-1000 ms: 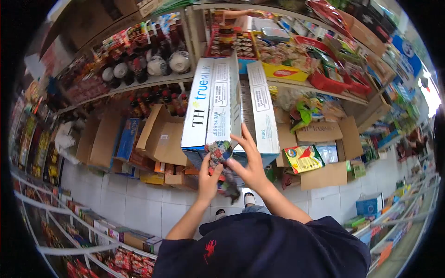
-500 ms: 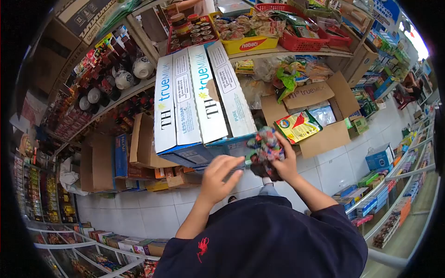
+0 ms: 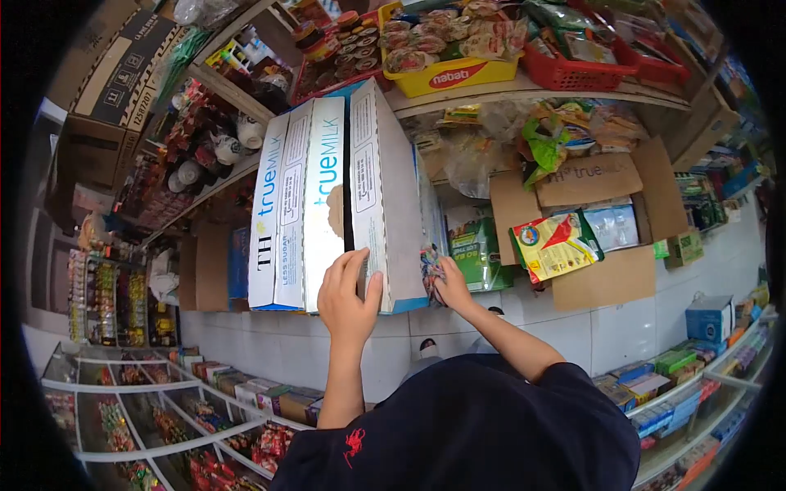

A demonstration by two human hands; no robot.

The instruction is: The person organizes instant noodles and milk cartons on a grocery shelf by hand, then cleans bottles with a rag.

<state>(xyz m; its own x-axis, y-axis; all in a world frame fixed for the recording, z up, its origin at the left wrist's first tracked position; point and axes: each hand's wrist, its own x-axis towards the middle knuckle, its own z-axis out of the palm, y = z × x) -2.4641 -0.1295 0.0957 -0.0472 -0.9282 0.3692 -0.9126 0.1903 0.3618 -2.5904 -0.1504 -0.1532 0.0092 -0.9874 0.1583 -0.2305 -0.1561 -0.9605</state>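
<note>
Plants the left hand (image 3: 348, 299) on the near end of the milk case (image 3: 299, 196), up from mid-air short of it half a second ago; brings the right hand (image 3: 452, 286) with its colourful cloth bundle (image 3: 431, 274) from in front of the case to the right flank. Spreads the left fingers wide and flat across the seam between two top flaps, thumb on the right flap. Clasps the bundle in the right hand, touching the case's side wall. Faces the case straight ahead and above both hands, long axis running away toward the shelf (image 3: 532, 90), left hand nearer the midline. Counts one case, one bundle; nearby one open cardboard box (image 3: 606, 286), one snack packet (image 3: 555, 245), one yellow basket (image 3: 450, 78).
</note>
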